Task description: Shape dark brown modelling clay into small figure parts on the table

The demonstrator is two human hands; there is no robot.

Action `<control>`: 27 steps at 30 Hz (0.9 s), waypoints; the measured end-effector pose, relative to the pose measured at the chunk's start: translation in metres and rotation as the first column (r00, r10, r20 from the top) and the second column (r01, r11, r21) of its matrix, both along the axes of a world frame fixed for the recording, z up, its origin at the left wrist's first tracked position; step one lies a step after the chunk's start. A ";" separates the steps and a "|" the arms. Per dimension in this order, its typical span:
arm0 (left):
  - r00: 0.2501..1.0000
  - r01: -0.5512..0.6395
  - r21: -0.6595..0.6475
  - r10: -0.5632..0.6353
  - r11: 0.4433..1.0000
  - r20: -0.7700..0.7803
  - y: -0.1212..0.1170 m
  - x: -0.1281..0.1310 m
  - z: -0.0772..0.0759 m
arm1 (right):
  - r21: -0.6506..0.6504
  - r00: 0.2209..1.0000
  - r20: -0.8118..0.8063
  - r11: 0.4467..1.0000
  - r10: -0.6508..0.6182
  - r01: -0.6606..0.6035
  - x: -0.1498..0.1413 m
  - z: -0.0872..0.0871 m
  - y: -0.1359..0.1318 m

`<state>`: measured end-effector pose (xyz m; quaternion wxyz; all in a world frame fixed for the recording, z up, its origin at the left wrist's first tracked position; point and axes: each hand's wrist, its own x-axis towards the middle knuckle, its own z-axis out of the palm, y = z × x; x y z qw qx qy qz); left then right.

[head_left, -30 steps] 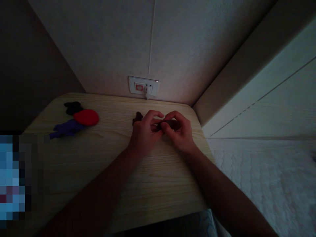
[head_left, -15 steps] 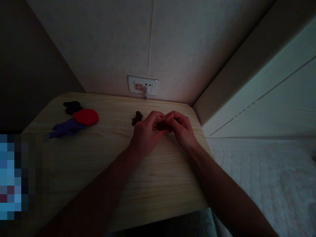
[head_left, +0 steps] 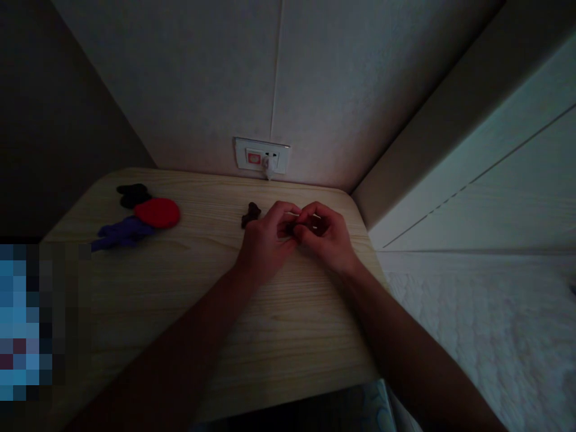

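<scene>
My left hand (head_left: 266, 246) and my right hand (head_left: 330, 240) meet above the wooden tabletop (head_left: 279, 324), fingertips touching. Between them they pinch a small dark brown piece of modelling clay (head_left: 290, 229), mostly hidden by the fingers. My left fingers curl around it from the left, and the right thumb and forefinger press on it from the right. Just left of my left hand lies another dark brown lump of modelling clay (head_left: 251, 215).
At the tabletop's far left, a flattened red clay piece (head_left: 157, 213) touches a purple clay piece (head_left: 123, 232) and a black one (head_left: 134, 195). A wall socket (head_left: 262, 156) with a plug sits behind the table. White quilted bedding (head_left: 477, 324) is at right.
My right thumb has shifted left and down over the brown clay, covering more of it. A gap has opened inside the curl of my right fingers. The other clay pieces stay put.
</scene>
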<state>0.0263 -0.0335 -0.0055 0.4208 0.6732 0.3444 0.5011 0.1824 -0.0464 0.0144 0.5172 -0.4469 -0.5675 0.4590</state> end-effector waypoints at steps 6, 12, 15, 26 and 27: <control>0.992 0.015 -0.114 -0.001 0.993 0.125 0.002 0.002 0.002 | -0.004 0.997 -0.054 0.998 0.058 -0.058 0.002 -0.001 0.000; 0.957 0.123 -0.227 -0.054 0.966 0.286 0.003 0.006 0.001 | -0.040 0.992 -0.128 0.999 -0.024 0.019 -0.001 -0.001 0.003; 0.962 0.084 -0.201 -0.026 0.976 0.273 0.003 0.007 0.002 | -0.051 0.987 -0.140 0.996 -0.078 0.072 -0.001 0.000 0.003; 0.984 -0.038 -0.182 0.069 0.983 0.166 0.005 0.005 0.001 | -0.086 0.968 -0.241 0.995 -0.075 0.056 0.003 -0.002 0.006; 0.984 -0.025 -0.173 0.054 0.985 0.167 0.005 0.005 0.000 | -0.122 0.960 -0.274 0.992 -0.062 0.029 0.004 -0.002 0.006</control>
